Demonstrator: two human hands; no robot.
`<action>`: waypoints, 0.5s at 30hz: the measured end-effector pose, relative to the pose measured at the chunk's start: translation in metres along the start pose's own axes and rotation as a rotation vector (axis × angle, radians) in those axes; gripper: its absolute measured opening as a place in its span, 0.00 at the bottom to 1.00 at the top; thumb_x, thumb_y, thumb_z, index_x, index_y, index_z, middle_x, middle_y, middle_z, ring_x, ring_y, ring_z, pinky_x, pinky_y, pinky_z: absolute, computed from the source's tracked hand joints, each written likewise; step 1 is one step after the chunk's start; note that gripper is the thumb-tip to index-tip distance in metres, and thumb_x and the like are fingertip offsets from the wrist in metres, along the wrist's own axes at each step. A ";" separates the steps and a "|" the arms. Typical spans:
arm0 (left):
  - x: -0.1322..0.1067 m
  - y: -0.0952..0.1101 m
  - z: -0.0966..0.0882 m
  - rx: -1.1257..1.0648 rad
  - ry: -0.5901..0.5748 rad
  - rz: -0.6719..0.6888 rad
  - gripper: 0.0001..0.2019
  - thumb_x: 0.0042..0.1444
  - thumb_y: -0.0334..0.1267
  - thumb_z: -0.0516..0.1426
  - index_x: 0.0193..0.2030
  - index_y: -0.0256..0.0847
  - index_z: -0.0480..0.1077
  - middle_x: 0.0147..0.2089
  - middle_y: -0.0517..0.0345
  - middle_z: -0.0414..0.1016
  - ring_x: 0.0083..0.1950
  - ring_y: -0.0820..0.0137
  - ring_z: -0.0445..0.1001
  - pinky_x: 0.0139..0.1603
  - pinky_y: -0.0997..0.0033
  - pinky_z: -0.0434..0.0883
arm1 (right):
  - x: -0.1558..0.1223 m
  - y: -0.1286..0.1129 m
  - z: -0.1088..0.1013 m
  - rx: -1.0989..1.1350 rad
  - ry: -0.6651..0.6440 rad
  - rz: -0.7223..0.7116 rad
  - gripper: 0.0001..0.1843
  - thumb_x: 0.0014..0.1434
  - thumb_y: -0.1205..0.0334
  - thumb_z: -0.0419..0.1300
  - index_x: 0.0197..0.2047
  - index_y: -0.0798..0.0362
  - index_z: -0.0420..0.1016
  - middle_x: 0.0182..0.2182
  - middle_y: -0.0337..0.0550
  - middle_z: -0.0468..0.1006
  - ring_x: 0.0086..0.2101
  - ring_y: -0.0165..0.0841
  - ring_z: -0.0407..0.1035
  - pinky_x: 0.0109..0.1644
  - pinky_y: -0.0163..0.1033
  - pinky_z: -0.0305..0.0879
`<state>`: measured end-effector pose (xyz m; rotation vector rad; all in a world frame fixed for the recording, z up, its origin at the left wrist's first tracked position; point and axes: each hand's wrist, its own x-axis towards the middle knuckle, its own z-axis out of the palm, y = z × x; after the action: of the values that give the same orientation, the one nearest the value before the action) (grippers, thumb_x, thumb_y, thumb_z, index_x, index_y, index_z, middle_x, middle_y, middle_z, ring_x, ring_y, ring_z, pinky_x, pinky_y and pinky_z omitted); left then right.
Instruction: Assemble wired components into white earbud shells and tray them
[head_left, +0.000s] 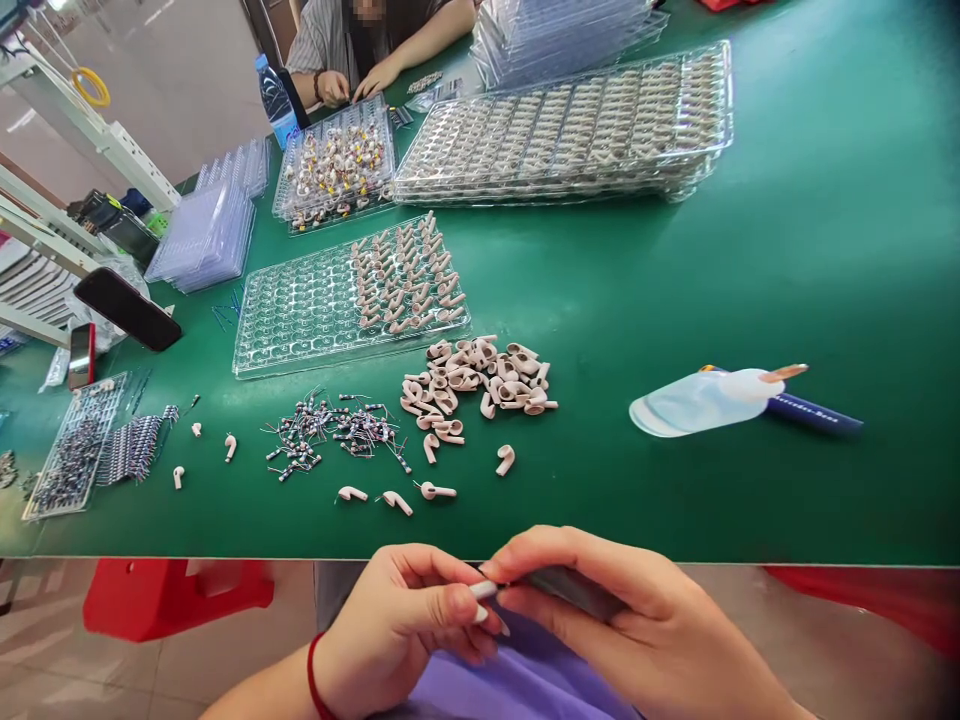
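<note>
Below the table's front edge, my left hand (409,620) pinches a small beige earbud-shaped shell (484,590) between thumb and fingers. My right hand (637,630) is closed round a dark slim tool (574,590) whose tip meets that shell. Both hands hover over my lap. On the green table (750,280) ahead lie a loose heap of beige shells (480,380), a pile of small wired components (330,430), and a clear blister tray (345,295) partly filled with shells.
Stacked full trays (570,130) and another tray (337,165) sit farther back, where a second person's hands (352,85) work beside a water bottle (274,100). A phone (127,308) lies left. A plastic pouch with a pen (742,400) lies right. A red stool (176,595) stands below.
</note>
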<state>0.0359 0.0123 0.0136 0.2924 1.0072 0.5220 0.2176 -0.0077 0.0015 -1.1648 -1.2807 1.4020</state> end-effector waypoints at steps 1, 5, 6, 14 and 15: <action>0.000 0.000 0.000 -0.012 -0.005 -0.013 0.19 0.31 0.44 0.75 0.27 0.33 0.79 0.23 0.53 0.80 0.21 0.75 0.76 0.22 0.82 0.69 | 0.001 0.000 -0.001 0.015 -0.006 0.024 0.05 0.58 0.58 0.64 0.34 0.50 0.79 0.30 0.41 0.82 0.30 0.31 0.78 0.34 0.28 0.76; 0.001 0.000 -0.002 -0.045 0.000 -0.028 0.18 0.34 0.43 0.74 0.29 0.33 0.78 0.24 0.53 0.80 0.22 0.76 0.76 0.23 0.82 0.70 | 0.003 0.002 -0.007 -0.060 -0.009 -0.014 0.06 0.56 0.58 0.65 0.36 0.51 0.79 0.32 0.43 0.82 0.32 0.32 0.78 0.36 0.29 0.76; 0.001 0.000 -0.002 -0.052 0.001 -0.030 0.18 0.35 0.43 0.74 0.29 0.33 0.78 0.24 0.53 0.80 0.22 0.76 0.76 0.23 0.82 0.70 | 0.004 0.002 -0.009 -0.099 -0.014 -0.046 0.06 0.57 0.58 0.64 0.36 0.51 0.80 0.32 0.43 0.82 0.32 0.32 0.77 0.35 0.29 0.75; 0.003 -0.001 -0.006 -0.047 -0.043 -0.072 0.18 0.40 0.44 0.72 0.31 0.31 0.78 0.26 0.51 0.80 0.23 0.73 0.78 0.23 0.82 0.70 | 0.009 0.006 -0.006 -0.133 -0.126 -0.081 0.12 0.65 0.59 0.56 0.35 0.52 0.79 0.30 0.43 0.80 0.31 0.30 0.75 0.35 0.29 0.71; 0.003 -0.001 -0.005 -0.043 -0.042 -0.078 0.18 0.39 0.44 0.72 0.31 0.31 0.78 0.26 0.51 0.80 0.23 0.74 0.78 0.23 0.82 0.70 | 0.009 0.006 -0.005 -0.126 -0.133 -0.076 0.12 0.65 0.58 0.56 0.35 0.52 0.79 0.30 0.43 0.79 0.30 0.30 0.74 0.35 0.30 0.71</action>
<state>0.0331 0.0128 0.0088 0.2245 0.9616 0.4643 0.2212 0.0017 -0.0054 -1.1081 -1.5099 1.3785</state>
